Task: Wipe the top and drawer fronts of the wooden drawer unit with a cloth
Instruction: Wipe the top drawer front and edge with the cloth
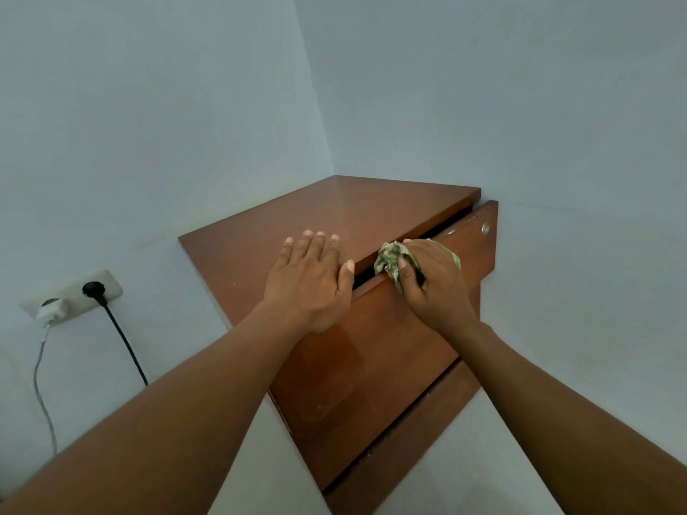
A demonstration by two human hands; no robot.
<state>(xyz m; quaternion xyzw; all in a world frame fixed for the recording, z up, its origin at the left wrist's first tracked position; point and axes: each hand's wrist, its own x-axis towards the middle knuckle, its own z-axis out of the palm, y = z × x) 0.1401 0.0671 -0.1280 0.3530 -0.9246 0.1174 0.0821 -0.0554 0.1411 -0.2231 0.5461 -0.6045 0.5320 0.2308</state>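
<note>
**Drawer unit.** The wooden drawer unit (334,217) stands in a room corner, with its rear and one side against pale blue walls (520,105). The top panel is reddish-brown and bare apart from the left hand. Below it, the top drawer front (371,347) stands slightly forward of the carcass, leaving a dark gap under the front edge of the top panel. A small round metal lock (485,228) sits near the upper far corner of this front. A second drawer front (409,440) lies beneath it, separated by a narrow dark seam.

**Left hand.** The left hand (308,284) lies palm-down on the top panel near its front edge. The fingers are straight and close together and hold nothing. The thumb is extended along the front edge, next to the gap.

**Right hand.** The right hand (435,284) grips the cloth (390,258) – a crumpled piece of green patterned fabric. The fingers are curled over it, and the thumb presses into the bunched material. The hand and cloth rest at the upper edge of the top drawer front, just beside the left thumb. Part of the cloth protrudes to the left of the hand, and a small part shows on the far side of the knuckles.

**Surroundings.** A cream double wall socket (109,282) is mounted on the left wall. It carries a black plug (93,289) with a black cable (126,343) running downward, and a white charger (50,312) with a grey cable (39,384) hanging below it – both well apart from the unit.
</note>
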